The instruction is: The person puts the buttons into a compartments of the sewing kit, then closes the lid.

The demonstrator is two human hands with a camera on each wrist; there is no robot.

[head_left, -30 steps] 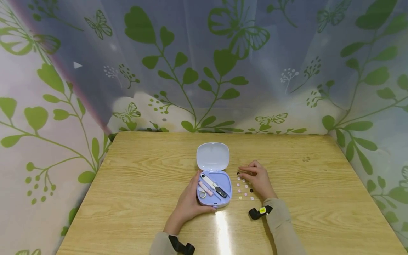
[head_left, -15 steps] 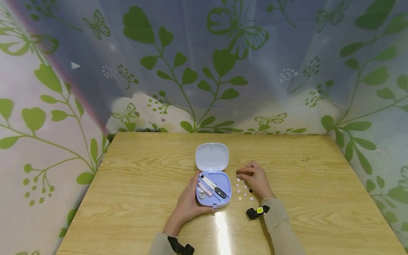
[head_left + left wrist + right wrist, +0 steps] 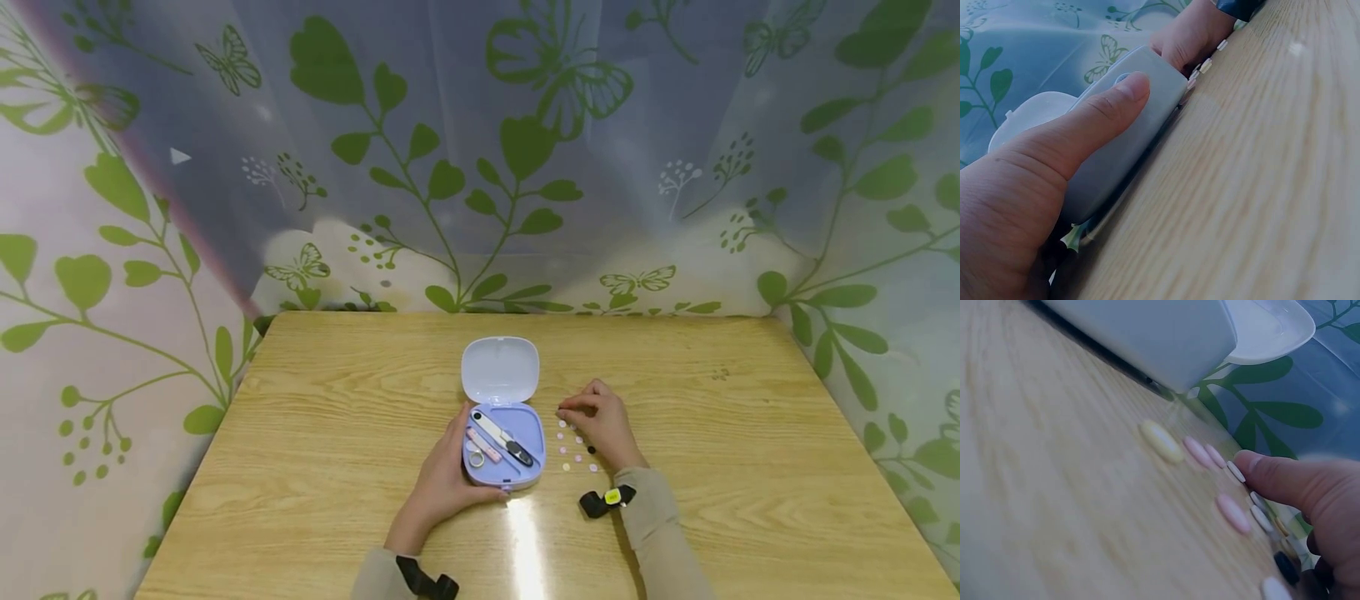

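Observation:
My left hand (image 3: pixel 442 479) grips the left side of a lavender sewing box (image 3: pixel 534 429), its thumb along the front; the thumb also shows in the left wrist view. The box's white lid (image 3: pixel 500 371) stands open behind. Inside lie a white-and-black tool (image 3: pixel 502 437), a pink-patterned strip (image 3: pixel 483 445) and a small ring (image 3: pixel 476 458). Right of the box, my right hand (image 3: pixel 611 429) pinches a small black button at the back end of the loose buttons; the fingers hide most of it. In the right wrist view, the thumb reaches past the buttons.
Several small buttons lie in loose rows beside the box, among them a yellow button (image 3: pixel 1161 442), a pink button (image 3: pixel 1233 513) and a second black button (image 3: pixel 592 450). The wooden table (image 3: pixel 337 400) ends at a leaf-patterned curtain (image 3: pixel 450 167).
The right hand's thumb and index finger have come together on the black button, and the hand has shifted slightly left. The left hand and the box look unmoved.

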